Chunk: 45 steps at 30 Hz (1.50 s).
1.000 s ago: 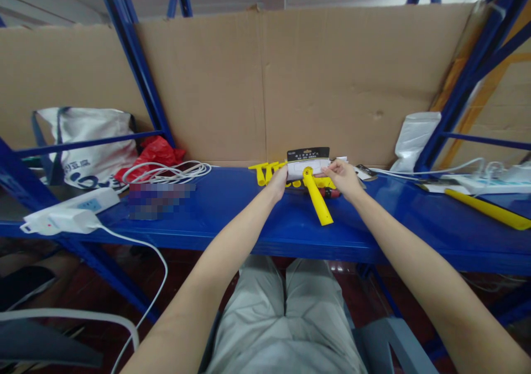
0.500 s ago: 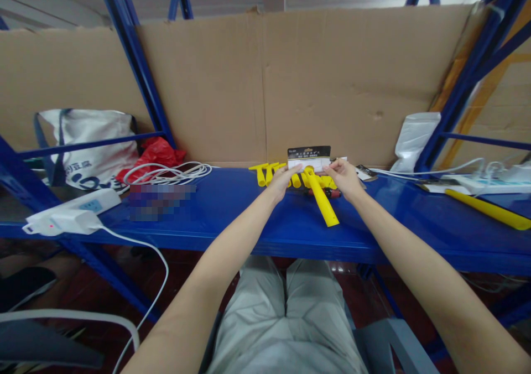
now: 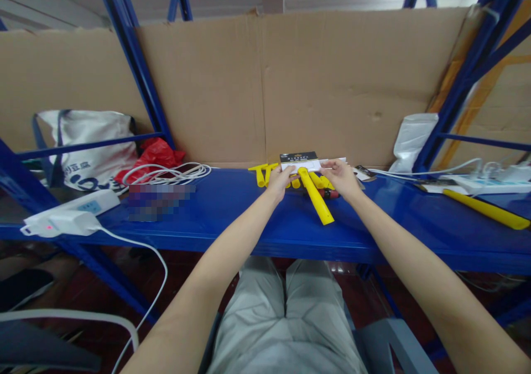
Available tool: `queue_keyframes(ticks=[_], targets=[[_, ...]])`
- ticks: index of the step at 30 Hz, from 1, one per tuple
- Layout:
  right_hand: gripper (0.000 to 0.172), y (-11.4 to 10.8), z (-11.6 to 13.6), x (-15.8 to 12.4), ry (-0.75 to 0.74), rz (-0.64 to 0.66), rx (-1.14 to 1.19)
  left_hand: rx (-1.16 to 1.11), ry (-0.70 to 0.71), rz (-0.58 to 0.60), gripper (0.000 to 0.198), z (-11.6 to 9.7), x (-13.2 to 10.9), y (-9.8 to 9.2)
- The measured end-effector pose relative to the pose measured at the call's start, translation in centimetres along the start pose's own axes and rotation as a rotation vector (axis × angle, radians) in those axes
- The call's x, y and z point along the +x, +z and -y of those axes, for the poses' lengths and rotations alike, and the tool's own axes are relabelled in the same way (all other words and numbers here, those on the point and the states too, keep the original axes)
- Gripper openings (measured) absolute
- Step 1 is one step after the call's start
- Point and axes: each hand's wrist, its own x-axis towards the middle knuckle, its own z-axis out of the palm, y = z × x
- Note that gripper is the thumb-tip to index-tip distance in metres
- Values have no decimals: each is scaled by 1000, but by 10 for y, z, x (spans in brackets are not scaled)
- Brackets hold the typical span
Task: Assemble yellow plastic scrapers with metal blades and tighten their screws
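Observation:
Between my hands is a black and white packaging card (image 3: pixel 299 158), tipped back, with a yellow plastic handle (image 3: pixel 317 200) sticking out from its lower edge toward me. My left hand (image 3: pixel 279 182) grips the card's left side, thumb across its front. At the right edge of the card, my right hand (image 3: pixel 341 178) has its fingertips pinched together on it. Several yellow T-shaped plastic pieces (image 3: pixel 260 178) lie behind and beside the hands, partly hidden. A dark red item (image 3: pixel 331 193) lies under the handle; its kind is hard to tell.
The blue shelf (image 3: pixel 232 213) carries white coiled cables (image 3: pixel 186 173), a red plastic bag (image 3: pixel 155 155), a cloth bag (image 3: pixel 97 147) and a power strip (image 3: pixel 74 213) at left. To the right are a long yellow tool (image 3: pixel 487 209) and a white pouch (image 3: pixel 415 141). Cardboard (image 3: pixel 332 86) stands behind.
The card has tipped back and moved a little left and down, and the yellow handle has shifted left with it. Both hands keep their hold.

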Motion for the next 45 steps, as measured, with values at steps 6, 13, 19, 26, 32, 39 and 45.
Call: queue_keyframes(ticks=[6,13,19,26,32,39,45], targets=[[36,5,7,-11,-223,182,-371,74,43,-154,27,1,4,-4],[33,5,19,-16,-209,259,-547,191,77,-182,72,4,2,-6],[27,8,24,-18,-182,287,-552,267,-1,-107,52,3,3,-7],[17,7,19,-16,-210,256,-633,251,-31,-156,54,7,7,-7],[24,9,21,-19,-105,337,-574,204,-20,-177,60,11,12,-9],[33,13,16,-20,-98,404,-554,180,-85,-157,57,9,8,-6],[43,13,20,-22,-104,430,-591,155,-140,-52,40,6,4,-4]])
